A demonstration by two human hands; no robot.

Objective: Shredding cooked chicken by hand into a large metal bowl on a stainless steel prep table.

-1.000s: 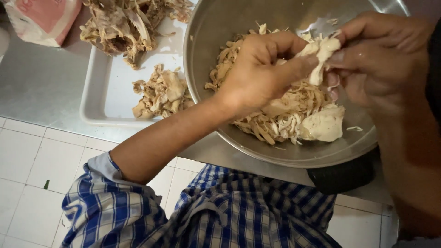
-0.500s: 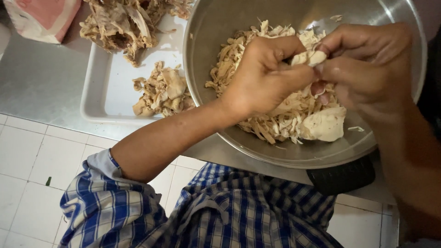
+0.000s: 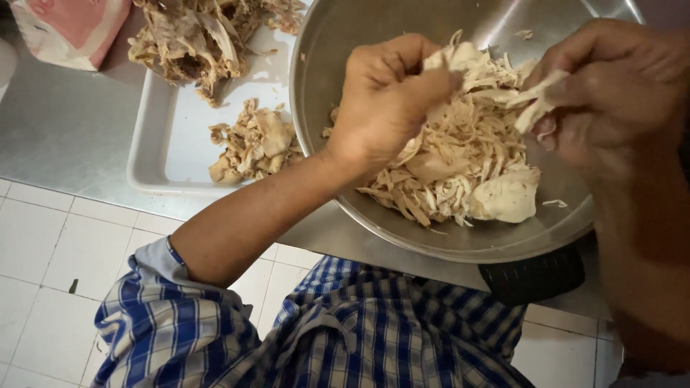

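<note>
A large steel bowl (image 3: 338, 43) holds a heap of pale shredded chicken (image 3: 460, 169) with a bigger whole chunk at its lower right. Over the bowl, my left hand (image 3: 384, 97) pinches one end of a strip of chicken meat. My right hand (image 3: 618, 90) grips the other torn piece (image 3: 535, 97), held a little apart from the left one. Both hands hover just above the heap.
A white rectangular tray (image 3: 172, 144) left of the bowl carries chicken bones and scraps (image 3: 251, 144) and a picked carcass (image 3: 194, 39). A pink-and-white bag (image 3: 68, 29) sits at the far left on the steel counter (image 3: 57, 122). White floor tiles lie below.
My hands, close together a second ago on one piece of chicken, have pulled apart, tearing the strip in two. The view has shifted slightly closer to the bowl.
</note>
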